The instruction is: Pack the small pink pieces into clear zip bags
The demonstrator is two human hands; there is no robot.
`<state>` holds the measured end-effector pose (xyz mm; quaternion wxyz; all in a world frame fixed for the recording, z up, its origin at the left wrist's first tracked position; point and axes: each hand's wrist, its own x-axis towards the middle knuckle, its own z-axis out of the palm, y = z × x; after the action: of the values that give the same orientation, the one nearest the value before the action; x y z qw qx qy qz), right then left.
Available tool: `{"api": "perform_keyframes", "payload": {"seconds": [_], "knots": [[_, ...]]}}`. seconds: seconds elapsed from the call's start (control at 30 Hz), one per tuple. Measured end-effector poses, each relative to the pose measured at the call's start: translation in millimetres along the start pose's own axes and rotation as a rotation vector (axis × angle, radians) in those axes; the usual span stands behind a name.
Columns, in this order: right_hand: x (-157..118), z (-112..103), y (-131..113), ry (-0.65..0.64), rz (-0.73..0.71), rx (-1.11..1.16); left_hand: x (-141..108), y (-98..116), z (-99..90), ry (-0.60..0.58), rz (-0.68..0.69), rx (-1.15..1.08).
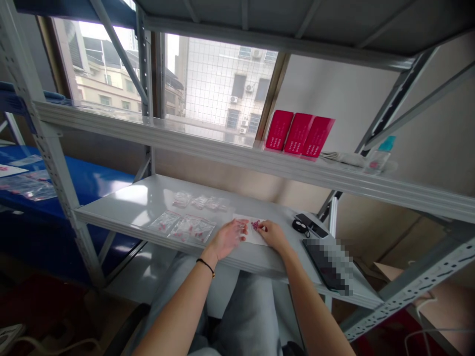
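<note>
White paper (257, 241) lies on a pale counter (122, 203) between the two hands of a seated person, seen from the head view. On it, a cluster of small dark-red pieces (255, 224) sits at the right hand's fingertips, likely kept on the plain sheet so each shows up clearly. The right hand (261, 228) has thumb and fingers drawn close together over the cluster; whether they grip a piece cannot be told. The left hand (230, 239) hovers half-curled at the sheet's left side, perhaps ready to steady it; whether it holds anything is unclear. Left of the left hand, clear bags (192, 229) with reddish contents lie flat, presumably spread to stay visible and reachable, with smaller clear packets (182, 199) farther beyond. Right of the right hand, a black round object (300, 226) and a dark flat device (322, 267) rest apart, seemingly clear of the work. Above and beyond the right hand, three red boxes (299, 134) stand in a row on a shelf (208, 140).
</note>
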<state>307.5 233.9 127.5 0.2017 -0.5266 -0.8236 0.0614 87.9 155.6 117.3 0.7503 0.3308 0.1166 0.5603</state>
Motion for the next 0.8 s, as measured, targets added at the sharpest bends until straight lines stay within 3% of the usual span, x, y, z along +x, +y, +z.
{"api": "perform_keyframes", "payload": {"seconds": [0.8], "knots": [[10.8,2.2,12.4,-0.077,-0.197,-0.117,2.1,-1.6,-4.9,0.008,-0.002,-0.025]]}}
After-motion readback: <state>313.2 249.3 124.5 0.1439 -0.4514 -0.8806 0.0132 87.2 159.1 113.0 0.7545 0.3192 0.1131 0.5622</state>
